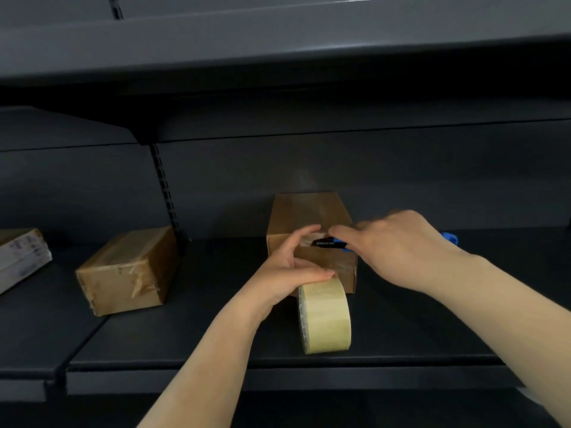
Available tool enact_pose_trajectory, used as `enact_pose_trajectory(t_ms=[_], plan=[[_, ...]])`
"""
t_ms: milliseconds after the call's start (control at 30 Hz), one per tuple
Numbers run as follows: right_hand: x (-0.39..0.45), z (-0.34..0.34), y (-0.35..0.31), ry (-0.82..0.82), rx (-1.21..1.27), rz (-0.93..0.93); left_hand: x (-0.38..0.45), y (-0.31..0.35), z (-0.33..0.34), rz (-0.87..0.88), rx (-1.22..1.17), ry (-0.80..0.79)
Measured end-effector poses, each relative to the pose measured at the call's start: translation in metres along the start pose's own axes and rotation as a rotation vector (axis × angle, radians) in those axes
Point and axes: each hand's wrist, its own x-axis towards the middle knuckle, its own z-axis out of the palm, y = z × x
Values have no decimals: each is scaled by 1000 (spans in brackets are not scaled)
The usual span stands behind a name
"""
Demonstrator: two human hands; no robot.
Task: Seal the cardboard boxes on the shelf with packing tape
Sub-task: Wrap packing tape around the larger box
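A small brown cardboard box point(304, 211) stands in the middle of the dark shelf point(191, 341), with clear tape running down its front. My left hand point(289, 267) holds the yellowish tape roll point(324, 316) in front of the box, its forefinger up against the box's top front edge. My right hand point(398, 242) grips a blue and black utility knife point(327, 243) and holds its tip at the tape on that same edge. The knife's blue tail shows behind my wrist.
A second cardboard box point(126, 270), taped and wrinkled, lies to the left on the shelf. At the far left edge sits a pale, printed box point(21, 257). Another dark shelf point(278, 44) hangs overhead. A slotted upright point(165, 186) runs up the back wall.
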Motion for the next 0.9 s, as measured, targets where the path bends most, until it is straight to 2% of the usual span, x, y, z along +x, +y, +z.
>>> enact_pose_trajectory(t_ms=[100, 267, 333, 433, 467, 533, 600, 733, 800, 833, 900], plan=[[2, 1, 0, 21, -44, -6, 0, -1, -1, 4, 6, -7], [-5, 0, 10, -70, -75, -39, 1, -1, -2, 7, 3, -8], [-17, 1, 22, -96, 115, 46, 1, -2, -3, 11, -17, -12], [-42, 20, 46, -45, 659, 295, 1, -3, -2, 21, -40, -10], [-49, 35, 55, -45, 729, 377, 1, -3, -1, 24, -43, -6], [-62, 69, 64, -183, 684, 465, 0, -3, 0, 26, -33, 7], [-70, 96, 69, -317, 655, 474, 0, -4, 1, 31, -27, 13], [-66, 111, 76, -410, 484, 471, -1, -4, 3, 22, -46, 24], [-56, 103, 72, -322, 393, 468, 0, -5, 3, 21, -65, 23], [-48, 93, 66, -179, 445, 438, 0, -5, 2, 22, -69, 23], [-24, 64, 48, 126, 705, 318, 1, -5, 2, 27, -63, 24]])
